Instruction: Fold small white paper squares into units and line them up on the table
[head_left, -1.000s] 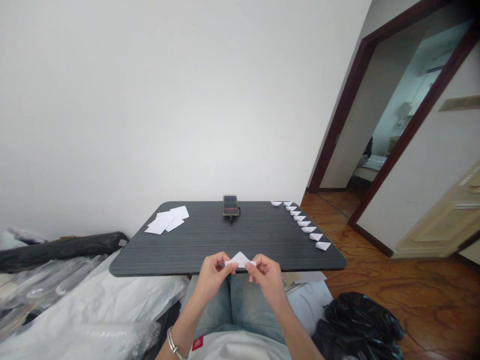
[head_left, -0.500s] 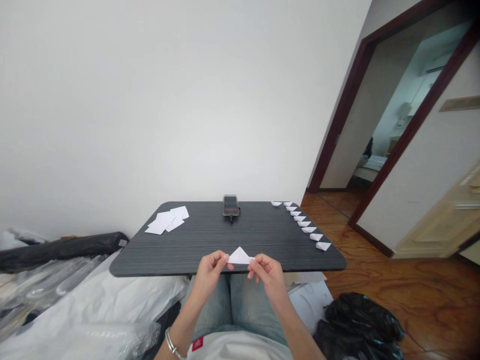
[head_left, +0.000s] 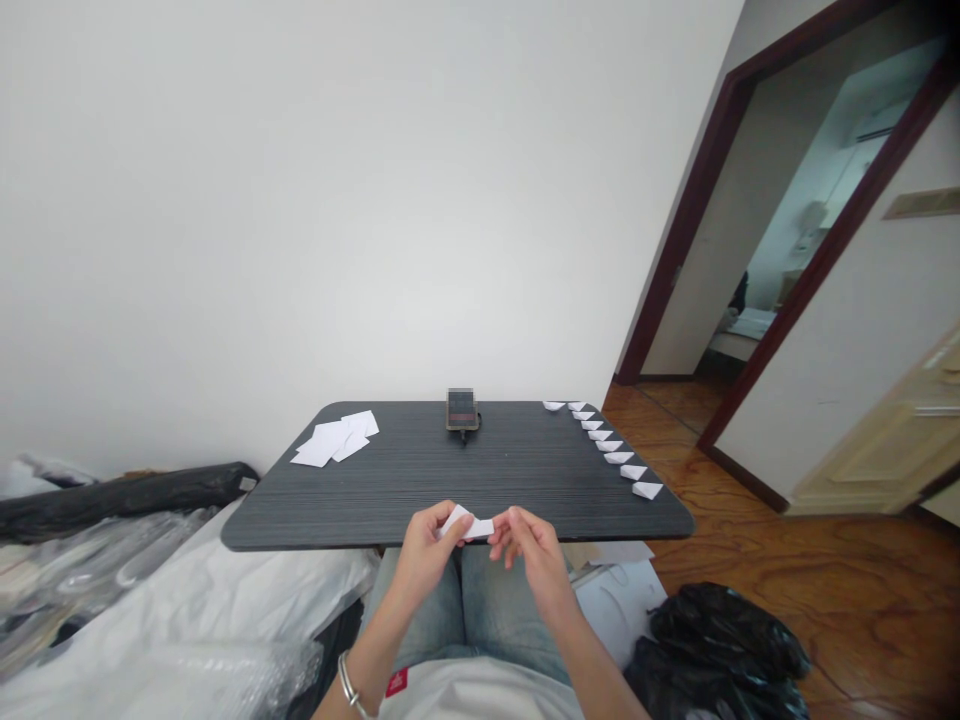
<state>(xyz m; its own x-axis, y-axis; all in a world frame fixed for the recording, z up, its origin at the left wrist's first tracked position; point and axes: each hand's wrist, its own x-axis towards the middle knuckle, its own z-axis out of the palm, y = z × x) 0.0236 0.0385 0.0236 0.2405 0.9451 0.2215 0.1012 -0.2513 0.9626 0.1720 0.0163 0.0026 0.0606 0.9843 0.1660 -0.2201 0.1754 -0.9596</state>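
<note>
Between thumb and fingers, my left hand [head_left: 429,545] pinches a small folded white paper [head_left: 480,529] just above the table's near edge. Its peaked part is partly covered by the left thumb, and a flat strip sticks out to the right. My right hand [head_left: 531,545] is at the end of that strip, fingertips at or very near it. The right fingers are loosely bent and the thumb stands apart from them.
White paper sheets [head_left: 330,442] lie overlapping at the dark table's [head_left: 420,470] left. A row of small folded white papers [head_left: 618,457] runs down its right edge. A phone-like device [head_left: 461,408] stands at the back centre. Black plastic bags [head_left: 720,650] lie on the floor at right.
The folded paper has tilted and moved slightly left into my left hand, which now covers more of it. My right thumb has come off the paper's right end.
</note>
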